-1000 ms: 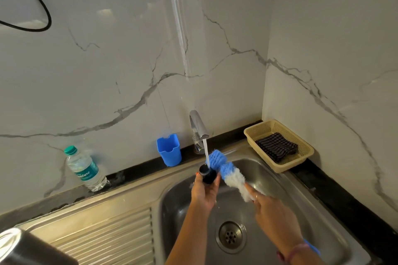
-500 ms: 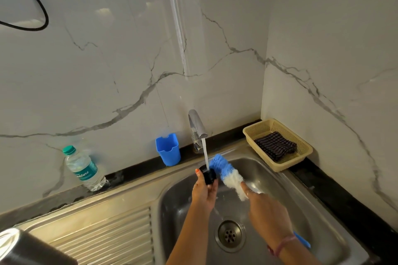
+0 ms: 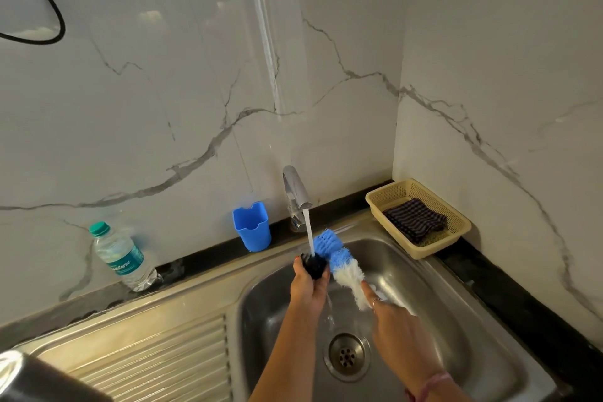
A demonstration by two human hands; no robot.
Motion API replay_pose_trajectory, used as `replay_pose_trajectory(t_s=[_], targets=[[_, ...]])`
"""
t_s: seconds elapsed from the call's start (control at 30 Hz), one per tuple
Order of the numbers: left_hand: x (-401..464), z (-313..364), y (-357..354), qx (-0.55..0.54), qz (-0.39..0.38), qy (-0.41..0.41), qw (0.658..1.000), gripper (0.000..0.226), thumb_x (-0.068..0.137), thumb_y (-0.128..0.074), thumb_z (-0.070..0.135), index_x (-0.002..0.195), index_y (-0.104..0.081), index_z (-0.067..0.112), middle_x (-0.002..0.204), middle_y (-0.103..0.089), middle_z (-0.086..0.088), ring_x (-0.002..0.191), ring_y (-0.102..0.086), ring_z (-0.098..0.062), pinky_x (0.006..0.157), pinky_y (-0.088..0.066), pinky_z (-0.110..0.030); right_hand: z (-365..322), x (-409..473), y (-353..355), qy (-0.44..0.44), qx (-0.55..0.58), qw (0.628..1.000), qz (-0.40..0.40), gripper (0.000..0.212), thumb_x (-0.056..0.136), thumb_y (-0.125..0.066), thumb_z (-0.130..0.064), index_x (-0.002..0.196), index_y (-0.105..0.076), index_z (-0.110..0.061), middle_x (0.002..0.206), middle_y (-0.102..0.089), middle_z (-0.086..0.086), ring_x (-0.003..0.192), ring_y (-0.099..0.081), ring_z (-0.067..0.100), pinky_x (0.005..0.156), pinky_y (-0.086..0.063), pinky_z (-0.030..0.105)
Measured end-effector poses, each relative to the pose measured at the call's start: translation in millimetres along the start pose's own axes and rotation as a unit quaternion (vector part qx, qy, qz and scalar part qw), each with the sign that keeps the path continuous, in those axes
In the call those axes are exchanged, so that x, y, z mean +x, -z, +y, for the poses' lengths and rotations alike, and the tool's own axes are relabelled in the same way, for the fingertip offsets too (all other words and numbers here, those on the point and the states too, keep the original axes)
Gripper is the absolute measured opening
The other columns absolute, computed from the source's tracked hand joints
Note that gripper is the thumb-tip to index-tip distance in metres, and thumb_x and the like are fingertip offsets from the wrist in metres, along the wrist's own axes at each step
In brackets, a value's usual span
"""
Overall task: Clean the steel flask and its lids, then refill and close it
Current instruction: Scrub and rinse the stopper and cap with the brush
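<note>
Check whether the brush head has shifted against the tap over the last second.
Barely. The brush stays just right of the tap stream, beside the black lid that the left hand holds; the right hand grips its handle.

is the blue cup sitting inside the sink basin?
No, the blue cup stands on the dark ledge behind the sink, left of the tap.

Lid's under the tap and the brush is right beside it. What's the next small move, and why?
Probably bring the brush onto the black lid and scrub: the left hand holds the lid under the stream, while the right hand holds the brush beside it.
</note>
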State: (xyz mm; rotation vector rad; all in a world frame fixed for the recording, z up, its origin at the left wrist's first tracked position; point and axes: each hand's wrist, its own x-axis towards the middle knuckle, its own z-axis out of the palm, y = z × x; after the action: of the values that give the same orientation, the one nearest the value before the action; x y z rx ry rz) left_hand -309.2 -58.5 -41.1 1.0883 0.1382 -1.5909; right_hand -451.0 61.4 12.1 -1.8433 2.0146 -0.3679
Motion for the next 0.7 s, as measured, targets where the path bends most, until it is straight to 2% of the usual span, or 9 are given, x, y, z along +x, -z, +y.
replay_pose_trajectory(t_s=[0.07, 0.17, 0.27, 0.33, 0.37, 0.43, 0.5, 0.6, 0.7], targets=[[2.2, 1.9, 1.6, 0.010, 0.008, -0.011, 1.000, 0.030, 0.097, -0.059, 0.030, 0.110, -0.050, 0.004, 0.114, -0.059, -0.024, 0.109, -0.064, -0.033, 0.103, -0.050, -0.044, 1.9, -5.1, -5.3, 0.023, -0.012, 1.000, 0.007, 0.069, 0.098, -0.038, -0.019, 0.149, 0.001, -0.045, 0.106, -0.058, -0.011, 0.059, -0.048, 0.001, 0.050, -0.040, 0.013], [8.5, 6.3, 4.6, 0.028, 0.018, -0.013, 0.999, 0.035, 0.095, -0.061, 0.033, 0.108, -0.055, 0.001, 0.114, -0.061, -0.023, 0.110, -0.065, -0.033, 0.102, -0.050, -0.045, 6.4, -14.5, -13.5, 0.060, -0.027, 0.998, 0.000, 0.073, 0.098, -0.037, -0.020, 0.146, 0.010, -0.048, 0.125, -0.053, -0.005, 0.078, -0.059, 0.004, 0.075, -0.052, 0.019], [2.6, 1.6, 5.3, 0.035, 0.009, -0.012, 0.999, 0.030, 0.096, -0.060, 0.032, 0.100, -0.054, 0.003, 0.108, -0.061, -0.023, 0.106, -0.065, -0.034, 0.102, -0.050, -0.046, 9.7, -1.4, -12.2, 0.045, -0.032, 0.998, 0.001, 0.071, 0.098, -0.035, -0.015, 0.150, 0.004, -0.042, 0.119, -0.056, -0.008, 0.070, -0.053, 0.002, 0.067, -0.048, 0.018], [-1.1, -2.4, 5.3, 0.025, 0.006, -0.014, 1.000, 0.029, 0.096, -0.059, 0.031, 0.102, -0.051, 0.005, 0.105, -0.060, -0.023, 0.099, -0.065, -0.034, 0.101, -0.050, -0.047, 5.9, 4.7, -12.1, 0.024, -0.021, 0.999, 0.007, 0.070, 0.097, -0.034, -0.011, 0.151, -0.001, -0.039, 0.111, -0.055, -0.010, 0.061, -0.043, 0.001, 0.060, -0.039, 0.017], [-2.1, -2.0, 4.9, 0.021, 0.003, -0.013, 1.000, 0.029, 0.096, -0.059, 0.031, 0.103, -0.051, 0.005, 0.104, -0.060, -0.023, 0.095, -0.066, -0.034, 0.101, -0.050, -0.048, 3.8, 4.9, -12.0, 0.023, -0.026, 0.999, 0.008, 0.070, 0.097, -0.033, -0.010, 0.152, -0.001, -0.038, 0.116, -0.055, -0.010, 0.061, -0.042, 0.001, 0.058, -0.038, 0.016], [-2.2, 2.9, 5.6, 0.015, -0.001, -0.018, 1.000, 0.031, 0.096, -0.059, 0.032, 0.105, -0.051, 0.003, 0.104, -0.063, -0.023, 0.095, -0.066, -0.035, 0.100, -0.050, -0.051, 3.5, 0.0, -15.2, 0.047, -0.045, 0.998, 0.010, 0.069, 0.098, -0.032, -0.012, 0.151, 0.004, -0.037, 0.132, -0.050, -0.006, 0.071, -0.053, 0.002, 0.065, -0.044, 0.014], [3.2, 7.2, 8.0, 0.015, 0.003, -0.018, 1.000, 0.034, 0.097, -0.058, 0.033, 0.108, -0.053, 0.002, 0.105, -0.064, -0.023, 0.099, -0.066, -0.036, 0.101, -0.049, -0.053, 4.2, -9.8, -19.4, 0.072, -0.055, 0.996, -0.003, 0.069, 0.100, -0.031, -0.015, 0.149, 0.010, -0.039, 0.136, -0.048, -0.002, 0.090, -0.062, 0.007, 0.079, -0.052, 0.019], [2.0, 7.5, 9.3, 0.007, 0.002, -0.007, 1.000, 0.035, 0.097, -0.058, 0.035, 0.112, -0.051, 0.004, 0.108, -0.063, -0.025, 0.106, -0.065, -0.038, 0.100, -0.049, -0.055, 9.3, -5.8, -21.2, 0.053, -0.031, 0.998, -0.015, 0.070, 0.098, -0.034, -0.015, 0.149, 0.006, -0.044, 0.127, -0.055, -0.005, 0.094, -0.063, 0.007, 0.082, -0.053, 0.023], [-1.7, 3.9, 7.6, 0.012, -0.025, 0.001, 1.000, 0.034, 0.099, -0.054, 0.037, 0.112, -0.050, 0.006, 0.113, -0.063, -0.027, 0.107, -0.065, -0.039, 0.088, -0.053, -0.057, 10.9, 9.1, -17.9, 0.014, 0.000, 1.000, -0.009, 0.072, 0.095, -0.040, -0.013, 0.150, -0.006, -0.046, 0.094, -0.061, -0.011, 0.068, -0.055, 0.002, 0.057, -0.043, 0.015]])
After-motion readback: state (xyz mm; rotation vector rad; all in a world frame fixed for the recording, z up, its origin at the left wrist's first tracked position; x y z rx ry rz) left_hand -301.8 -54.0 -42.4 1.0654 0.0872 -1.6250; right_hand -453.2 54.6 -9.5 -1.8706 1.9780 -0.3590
